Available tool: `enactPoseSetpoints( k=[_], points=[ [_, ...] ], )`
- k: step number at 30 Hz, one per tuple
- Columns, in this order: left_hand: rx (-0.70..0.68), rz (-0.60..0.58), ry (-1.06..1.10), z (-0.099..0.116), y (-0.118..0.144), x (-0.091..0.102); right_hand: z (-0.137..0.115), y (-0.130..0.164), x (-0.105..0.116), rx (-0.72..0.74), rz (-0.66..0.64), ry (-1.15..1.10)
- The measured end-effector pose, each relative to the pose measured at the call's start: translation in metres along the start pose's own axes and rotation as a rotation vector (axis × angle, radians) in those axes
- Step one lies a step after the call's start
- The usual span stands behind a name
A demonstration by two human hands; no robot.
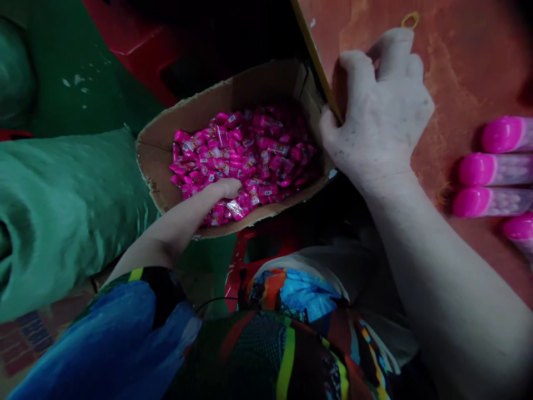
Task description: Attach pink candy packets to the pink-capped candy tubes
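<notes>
Reaching down into the cardboard box [166,130], my left hand [222,191] is sunk among the pink wrapped candies [250,155]; its fingers are buried in the pile, so I cannot tell whether they are curled around any or spread flat. The candies fill the floor of the box in a loose heap, each in a shiny pink wrapper with a small lighter label. The box sits low, below the edge of the surface [466,72], with its torn rim turned towards me and its far flap standing up against the dark.

My right hand [377,116] rests on the reddish-brown surface at its left edge, fingers bent and knuckles up, the thumb pressed against the yellowish strip [318,64] that runs along that edge. It grips nothing that I can make out, only bearing on the edge itself. The near corner of the box lies just beside this thumb.

Further right on the surface, well apart from my right hand, lie four clear tubes with pink caps [495,166], side by side, caps pointing left, running out of view at the right. A small yellow ring [410,20] lies on the surface just beyond my fingertips.

To the left of the box bulges a green sack [70,205]. Red plastic furniture [133,39] shows beyond the box.
</notes>
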State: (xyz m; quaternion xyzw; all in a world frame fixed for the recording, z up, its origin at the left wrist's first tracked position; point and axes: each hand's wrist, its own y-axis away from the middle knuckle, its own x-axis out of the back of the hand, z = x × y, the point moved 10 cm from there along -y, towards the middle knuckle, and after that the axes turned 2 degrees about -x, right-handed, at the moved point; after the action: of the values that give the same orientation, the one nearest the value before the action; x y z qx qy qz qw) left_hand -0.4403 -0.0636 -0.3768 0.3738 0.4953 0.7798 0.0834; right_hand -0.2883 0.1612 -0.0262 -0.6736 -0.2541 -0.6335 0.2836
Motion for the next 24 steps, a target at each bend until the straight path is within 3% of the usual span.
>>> enactPoseSetpoints(
  k=[4, 8, 12, 14, 17, 19, 21, 24],
  points=[
    [-0.001, 0.047, 0.209, -0.011, 0.019, 0.009, 0.000, 0.000, 0.000, 0.008, 0.001, -0.014],
    [-0.030, 0.225, 0.460, -0.032, 0.059, 0.024, 0.001, 0.000, -0.001, 0.006, 0.002, -0.005],
    [-0.052, 0.344, 0.587, -0.027, 0.093, 0.014, 0.000, 0.001, 0.000, 0.002, 0.021, -0.012],
    [-0.066, 0.316, 0.568, -0.006, 0.099, -0.002, -0.001, 0.001, 0.003, -0.001, 0.028, -0.024],
    [-0.120, 0.230, 0.369, 0.037, 0.096, -0.027, -0.002, 0.002, 0.000, -0.035, -0.034, -0.036],
    [-0.109, 0.217, 0.229, 0.051, 0.092, -0.036, -0.001, 0.002, -0.001, -0.065, -0.052, -0.026],
    [-0.053, 0.230, 0.113, 0.048, 0.093, -0.039, -0.001, 0.001, 0.001, -0.068, -0.015, -0.008],
    [0.061, 0.257, -0.017, 0.021, 0.107, -0.041, 0.000, 0.000, 0.000, -0.056, 0.028, 0.012]
  ],
)
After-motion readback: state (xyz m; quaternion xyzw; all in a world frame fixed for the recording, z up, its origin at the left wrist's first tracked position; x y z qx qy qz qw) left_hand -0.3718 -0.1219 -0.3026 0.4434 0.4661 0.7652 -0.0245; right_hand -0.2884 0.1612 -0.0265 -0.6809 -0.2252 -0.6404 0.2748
